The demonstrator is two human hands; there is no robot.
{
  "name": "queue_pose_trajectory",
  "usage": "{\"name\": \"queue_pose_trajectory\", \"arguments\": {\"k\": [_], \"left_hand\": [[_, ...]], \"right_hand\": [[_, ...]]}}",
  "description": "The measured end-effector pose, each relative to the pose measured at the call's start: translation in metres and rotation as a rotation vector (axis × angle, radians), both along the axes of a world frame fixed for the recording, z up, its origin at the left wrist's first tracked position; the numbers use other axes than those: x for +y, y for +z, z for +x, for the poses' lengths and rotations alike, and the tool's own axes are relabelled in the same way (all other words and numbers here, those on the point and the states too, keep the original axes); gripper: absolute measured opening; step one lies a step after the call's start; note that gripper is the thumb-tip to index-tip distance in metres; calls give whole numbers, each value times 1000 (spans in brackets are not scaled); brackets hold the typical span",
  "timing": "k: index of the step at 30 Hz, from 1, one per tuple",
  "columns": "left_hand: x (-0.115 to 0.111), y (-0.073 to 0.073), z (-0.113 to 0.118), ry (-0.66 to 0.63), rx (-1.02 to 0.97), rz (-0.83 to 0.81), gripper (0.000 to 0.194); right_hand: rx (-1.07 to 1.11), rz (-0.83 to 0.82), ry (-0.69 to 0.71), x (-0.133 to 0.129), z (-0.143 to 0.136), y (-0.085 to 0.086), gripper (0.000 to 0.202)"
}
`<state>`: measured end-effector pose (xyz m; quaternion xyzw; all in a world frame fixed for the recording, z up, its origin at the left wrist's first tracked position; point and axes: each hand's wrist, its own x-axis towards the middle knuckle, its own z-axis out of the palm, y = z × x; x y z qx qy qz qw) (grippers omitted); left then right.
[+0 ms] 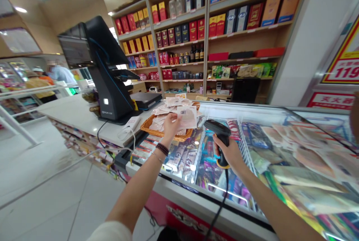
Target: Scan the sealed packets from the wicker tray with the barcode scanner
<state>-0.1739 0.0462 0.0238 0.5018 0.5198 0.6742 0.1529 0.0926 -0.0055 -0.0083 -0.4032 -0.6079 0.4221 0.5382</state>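
Pinched in my left hand is a flat clear packet with a small printed label on it. It is held over a woven basket heaped with similar flat packets. My right hand is wrapped round the grip of a black barcode scanner, whose head points left, toward the packet. A black cord hangs from the scanner's handle. The scanner is above the glass top of a chest freezer, apart from the packet. What the label says is too small to read.
A black checkout terminal stands on the white counter at left, with a white power strip and loose cables. Stacked flat packages are at right on the freezer. Shelves of boxes line the back. Several people are far left.
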Motion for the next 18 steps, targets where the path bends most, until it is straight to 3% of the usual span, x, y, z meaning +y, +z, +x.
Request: {"name": "queue_pose_trajectory", "arguments": {"k": [8,18], "left_hand": [[-6,-16,34,-116,54,13,16],[-12,-16,39,-101,129,0,15]], "right_hand": [[-28,-24,84,0,1,0,54],[39,-12,101,0,-1,-3,50]]}}
